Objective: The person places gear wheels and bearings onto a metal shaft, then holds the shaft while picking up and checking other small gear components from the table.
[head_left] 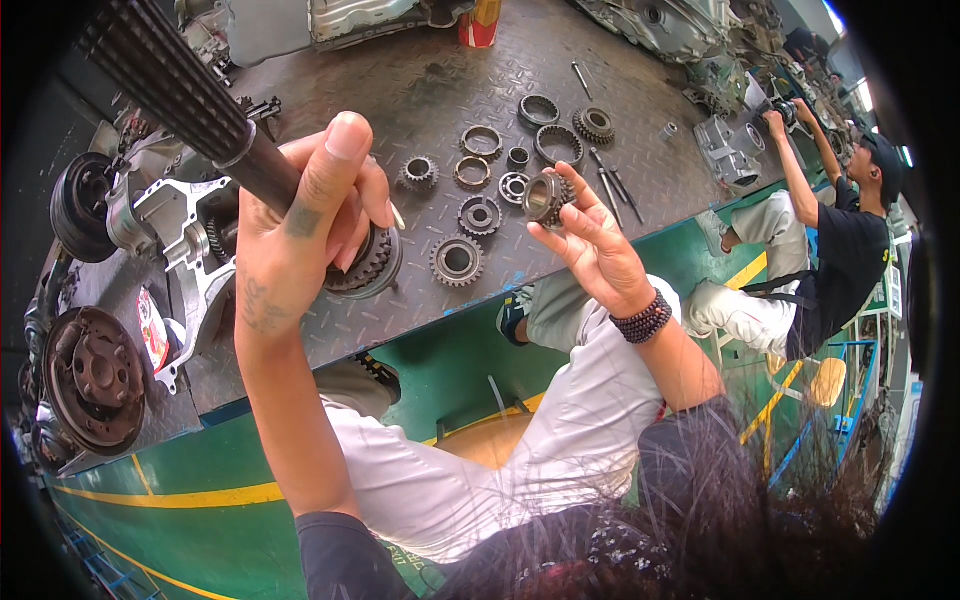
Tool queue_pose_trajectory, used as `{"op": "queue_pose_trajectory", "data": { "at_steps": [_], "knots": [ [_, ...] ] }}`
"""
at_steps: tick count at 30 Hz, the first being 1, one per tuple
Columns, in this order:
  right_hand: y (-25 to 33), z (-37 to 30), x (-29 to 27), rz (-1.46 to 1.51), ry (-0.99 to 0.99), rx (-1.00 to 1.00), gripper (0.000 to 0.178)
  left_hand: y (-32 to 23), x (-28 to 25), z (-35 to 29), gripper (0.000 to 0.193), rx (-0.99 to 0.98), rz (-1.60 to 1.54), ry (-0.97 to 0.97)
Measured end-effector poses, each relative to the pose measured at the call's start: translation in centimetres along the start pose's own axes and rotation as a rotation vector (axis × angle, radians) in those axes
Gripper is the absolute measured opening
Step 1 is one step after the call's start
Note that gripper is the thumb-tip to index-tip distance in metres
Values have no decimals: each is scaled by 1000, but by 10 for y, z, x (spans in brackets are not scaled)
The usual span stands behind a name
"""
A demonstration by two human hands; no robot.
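Raised-tread metal plate surfaces the counter (420, 90). At upper left, the left grip (303, 225) wraps a dark, ridged, cylindrical shaft (170, 90); right of centre, the right grip (600, 255) pinches a grey metal gear (545, 200), toothed around its round bore.

- Splined shaft (165, 90): one.
- Toothed gears (549, 200), loose: five, including one hand-held.
- Gear assembly (378, 268), partly hidden: apparently one.
- Metal rings (573, 134): four.
- Ball bearing (505, 188): one.
- Small sleeve (517, 163): one.
- Slender rods (606, 182): three.
- Large round hubs (95, 375): two.
- Red-and-yellow container (481, 25): one.
- Co-worker (850, 260): one.
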State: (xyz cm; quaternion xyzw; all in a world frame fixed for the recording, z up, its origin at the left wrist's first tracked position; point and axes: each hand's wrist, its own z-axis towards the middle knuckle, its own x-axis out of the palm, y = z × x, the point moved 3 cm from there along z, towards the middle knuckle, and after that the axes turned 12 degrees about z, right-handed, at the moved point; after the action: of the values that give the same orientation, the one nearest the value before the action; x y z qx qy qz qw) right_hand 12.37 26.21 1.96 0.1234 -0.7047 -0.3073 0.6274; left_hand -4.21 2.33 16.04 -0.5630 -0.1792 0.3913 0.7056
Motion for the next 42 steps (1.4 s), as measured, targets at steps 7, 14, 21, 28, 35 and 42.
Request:
{"op": "queue_pose_trajectory", "data": {
  "at_steps": [7, 14, 21, 28, 35, 42],
  "knots": [
    [2, 6, 9, 113, 110, 72, 61, -1, 0, 0, 61, -11, 0, -6],
    [1, 5, 11, 244, 79, 170, 57, 0, 0, 0, 58, 1, -17, 3],
    [0, 6, 1, 357, 121, 199, 56, 2, -1, 1, 57, 16, -30, 17],
    [6, 6, -9, 469, 42, 237, 58, 1, 1, 0, 58, 21, -13, 6],
    [1, 3, -5, 361, -75, 271, 50, 2, -2, -1, 58, 25, -21, 25],
    [0, 0, -5, 403, -57, 334, 46, -1, 2, -1, 57, 1, -26, -35]
  ]
}}
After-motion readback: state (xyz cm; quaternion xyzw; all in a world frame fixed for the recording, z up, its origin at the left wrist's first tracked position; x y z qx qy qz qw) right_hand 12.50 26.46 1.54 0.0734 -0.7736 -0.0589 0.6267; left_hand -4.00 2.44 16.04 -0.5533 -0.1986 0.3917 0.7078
